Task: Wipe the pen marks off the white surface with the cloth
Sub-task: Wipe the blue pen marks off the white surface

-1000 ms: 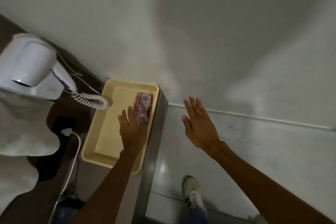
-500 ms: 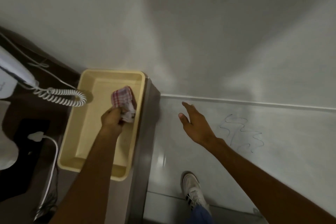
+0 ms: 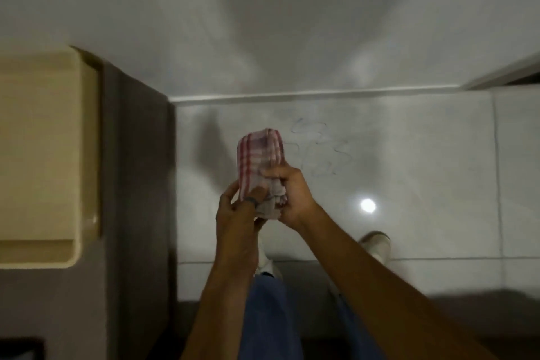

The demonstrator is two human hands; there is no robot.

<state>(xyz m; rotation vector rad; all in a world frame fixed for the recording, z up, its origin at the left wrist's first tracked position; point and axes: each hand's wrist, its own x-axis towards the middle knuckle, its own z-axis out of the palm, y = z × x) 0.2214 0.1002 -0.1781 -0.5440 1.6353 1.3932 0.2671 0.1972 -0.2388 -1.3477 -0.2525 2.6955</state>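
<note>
A folded red-and-white checked cloth (image 3: 260, 158) is held up in front of me, above the white tiled surface (image 3: 409, 172). My left hand (image 3: 239, 210) grips its lower left edge and my right hand (image 3: 289, 193) grips its lower right part. Thin squiggly pen marks (image 3: 321, 146) run across the white surface just right of the cloth and behind it. The cloth is not touching the marks.
A cream plastic tray (image 3: 43, 155) sits on a brown counter (image 3: 134, 184) at the left. A white wall (image 3: 263, 23) rises behind the surface. My white shoes (image 3: 377, 245) and blue trouser leg (image 3: 263, 316) show below.
My left hand lifted the cloth out of the tray and carried it right, over the white surface. My right hand came in and took hold of it too. The view swung right.
</note>
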